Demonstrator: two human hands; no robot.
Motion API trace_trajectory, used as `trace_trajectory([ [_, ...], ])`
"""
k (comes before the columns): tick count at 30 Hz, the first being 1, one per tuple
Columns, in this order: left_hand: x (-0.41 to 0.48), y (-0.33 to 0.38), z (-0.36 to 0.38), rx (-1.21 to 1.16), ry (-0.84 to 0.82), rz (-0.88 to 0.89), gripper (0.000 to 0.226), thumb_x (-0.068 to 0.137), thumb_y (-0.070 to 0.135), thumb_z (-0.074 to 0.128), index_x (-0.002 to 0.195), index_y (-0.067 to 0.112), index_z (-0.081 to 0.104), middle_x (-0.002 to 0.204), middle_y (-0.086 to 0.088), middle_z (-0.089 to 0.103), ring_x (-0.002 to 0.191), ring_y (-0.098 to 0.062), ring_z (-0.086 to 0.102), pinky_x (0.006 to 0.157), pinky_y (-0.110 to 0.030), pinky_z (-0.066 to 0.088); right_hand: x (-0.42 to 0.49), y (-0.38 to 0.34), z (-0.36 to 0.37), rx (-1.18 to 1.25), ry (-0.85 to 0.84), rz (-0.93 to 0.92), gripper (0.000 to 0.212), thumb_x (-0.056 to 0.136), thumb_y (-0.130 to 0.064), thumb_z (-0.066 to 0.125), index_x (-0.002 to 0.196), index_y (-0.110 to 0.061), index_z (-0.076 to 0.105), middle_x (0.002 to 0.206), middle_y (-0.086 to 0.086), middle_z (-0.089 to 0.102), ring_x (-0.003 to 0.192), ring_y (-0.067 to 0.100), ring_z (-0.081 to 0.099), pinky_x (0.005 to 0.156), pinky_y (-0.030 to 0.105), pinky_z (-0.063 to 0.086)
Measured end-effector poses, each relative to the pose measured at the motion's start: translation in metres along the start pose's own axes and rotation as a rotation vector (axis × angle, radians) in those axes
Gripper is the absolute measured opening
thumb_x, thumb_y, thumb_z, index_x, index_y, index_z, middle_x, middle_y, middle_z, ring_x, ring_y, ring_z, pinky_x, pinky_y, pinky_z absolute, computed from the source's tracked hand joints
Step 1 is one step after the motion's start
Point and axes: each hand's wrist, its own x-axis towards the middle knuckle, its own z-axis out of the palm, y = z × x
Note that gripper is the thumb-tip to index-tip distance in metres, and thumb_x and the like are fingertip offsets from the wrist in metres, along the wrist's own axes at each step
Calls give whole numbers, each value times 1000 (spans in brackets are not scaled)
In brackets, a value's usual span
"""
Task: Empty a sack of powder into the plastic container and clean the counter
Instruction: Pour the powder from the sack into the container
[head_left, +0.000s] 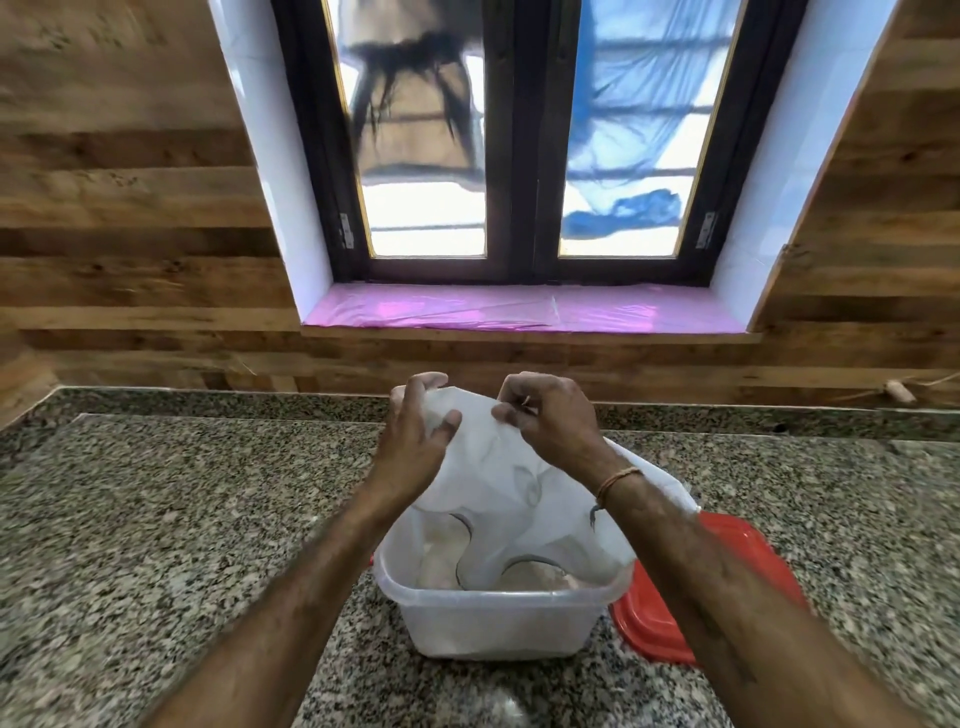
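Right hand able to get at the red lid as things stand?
Probably not yet. The red lid lies unobstructed on the counter just right of the container, but the right hand pinches the sack above the container and would have to let go first.

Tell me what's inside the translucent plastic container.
The lower end of the white plastic sack, plus pale powder. The sack hides most of the floor of the translucent plastic container.

A dark-framed window (524, 156) stands above a pink-lined sill (519, 312) in the wood-panelled wall (130, 208).
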Motion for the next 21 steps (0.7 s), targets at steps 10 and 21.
trace_trajectory([
  [10,-8,-7,-15,-296,12,-8,41,88,10,75,118,33,61,106,0,75,99,-25,73,80,-48,63,-6,11,6,-123,227,27,22,88,-27,75,77,-17,59,73,-8,56,67,15,52,55,29,36],
  [21,-36,-26,4,-210,52,-184,38,98,22,64,133,29,53,113,6,71,105,-20,70,90,-50,59,-16,-1,4,49,32,-97,19,79,-38,82,89,-28,69,86,-11,65,76,10,59,63,30,42],
])
